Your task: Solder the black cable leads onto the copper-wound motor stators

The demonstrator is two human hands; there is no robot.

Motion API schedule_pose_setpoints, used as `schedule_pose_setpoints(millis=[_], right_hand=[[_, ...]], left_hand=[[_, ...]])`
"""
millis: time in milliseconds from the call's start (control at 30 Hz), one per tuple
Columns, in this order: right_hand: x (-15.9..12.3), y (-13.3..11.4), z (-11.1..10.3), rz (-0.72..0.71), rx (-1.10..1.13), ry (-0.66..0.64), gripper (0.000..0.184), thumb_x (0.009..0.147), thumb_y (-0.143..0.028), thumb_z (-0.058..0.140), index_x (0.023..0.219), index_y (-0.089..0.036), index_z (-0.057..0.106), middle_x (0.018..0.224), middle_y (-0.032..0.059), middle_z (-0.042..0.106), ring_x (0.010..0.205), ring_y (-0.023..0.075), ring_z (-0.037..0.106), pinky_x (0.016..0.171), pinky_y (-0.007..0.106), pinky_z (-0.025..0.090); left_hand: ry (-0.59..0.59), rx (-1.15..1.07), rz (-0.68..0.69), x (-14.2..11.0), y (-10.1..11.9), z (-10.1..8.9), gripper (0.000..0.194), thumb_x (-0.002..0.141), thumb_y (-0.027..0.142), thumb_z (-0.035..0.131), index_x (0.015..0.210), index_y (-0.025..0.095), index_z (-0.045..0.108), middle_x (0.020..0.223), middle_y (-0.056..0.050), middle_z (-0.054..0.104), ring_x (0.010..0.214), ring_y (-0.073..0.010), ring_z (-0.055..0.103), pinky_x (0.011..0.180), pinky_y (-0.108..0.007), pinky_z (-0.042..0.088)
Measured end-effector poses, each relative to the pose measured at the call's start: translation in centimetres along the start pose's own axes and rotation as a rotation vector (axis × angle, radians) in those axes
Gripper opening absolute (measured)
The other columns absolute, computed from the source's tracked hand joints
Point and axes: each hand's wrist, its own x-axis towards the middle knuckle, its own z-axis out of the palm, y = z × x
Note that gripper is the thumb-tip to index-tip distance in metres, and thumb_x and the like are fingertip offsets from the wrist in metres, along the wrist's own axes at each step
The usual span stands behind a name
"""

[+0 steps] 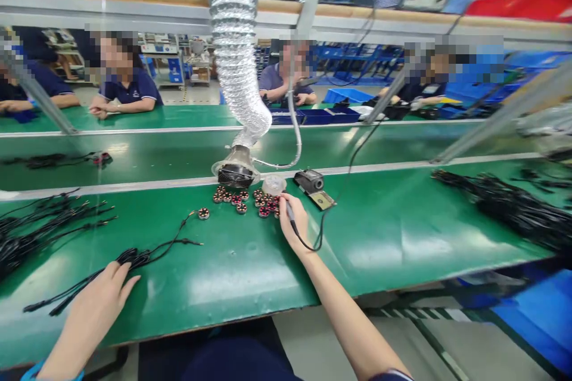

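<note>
On the left, my left hand (100,297) has its fingers on a coiled black cable (142,258), with the thumb held apart. The cable's thin ends fan out to the right, and one tip lies near a single round component with a copper-coloured ring (204,213). My right hand (294,220) grips a soldering iron (290,213) like a pen. Its tip is hidden at the cluster of small round components (264,205). Just behind the fingers stands a small clear dish (274,185). A soldering-iron stand (309,179) with a yellowish sponge tray (322,200) sits right of the hand.
A silver extraction duct (236,41) hangs down to a fan hood (236,167) over the bench. Black cable bundles lie at left (27,229) and right (513,205). The iron's cord (351,160) loops up rightward. Several people sit across the green bench (379,232).
</note>
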Motion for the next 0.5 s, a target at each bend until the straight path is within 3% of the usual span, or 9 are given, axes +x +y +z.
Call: schedule_pose_setpoints(millis=[100,233,367,500], right_hand=[[-1.5,-0.7,0.4,-0.029,-0.029,0.001,0.031,0.100,-0.033,0.043,0.121,-0.019,0.062,0.107,0.0111,0.064,0.096,0.0231,0.064,0.088,0.040,0.052],[-3.2,-2.7,1.5,-0.057,0.047,-0.081,0.029,0.098,-0.028,0.046,0.124,-0.020,0.059,0.114,0.0122,0.058,0.096,0.0220,0.066,0.087,0.040,0.054],[-4.4,-5.1,3.2,-0.038,0.129,-0.114,0.033,0.094,-0.023,0.052,0.127,-0.020,0.053,0.118,0.0123,0.052,0.089,0.0196,0.068,0.086,0.039,0.056],[-5.0,-6.7,5.1,-0.006,0.146,-0.064,0.040,0.090,-0.018,0.053,0.130,-0.020,0.049,0.121,0.0135,0.047,0.093,0.0206,0.067,0.089,0.041,0.056]], left_hand=[[-0.119,0.218,0.020,0.0,0.5,-0.3,0.035,0.098,0.024,0.036,0.113,0.017,0.067,0.102,-0.014,0.068,0.079,-0.0254,0.068,0.067,-0.034,0.051],[-0.196,0.277,0.083,0.0,-0.4,0.1,0.044,0.090,0.002,0.032,0.119,0.009,0.064,0.104,-0.017,0.068,0.087,-0.0256,0.067,0.074,-0.035,0.052],[-0.207,0.250,0.116,0.4,-1.4,-0.6,0.040,0.090,0.005,0.035,0.114,0.011,0.066,0.096,-0.014,0.068,0.082,-0.0257,0.067,0.067,-0.035,0.051],[-0.190,0.270,0.091,2.5,-2.4,-3.4,0.036,0.094,0.013,0.034,0.104,0.018,0.068,0.093,-0.011,0.066,0.076,-0.0241,0.065,0.061,-0.033,0.046]])
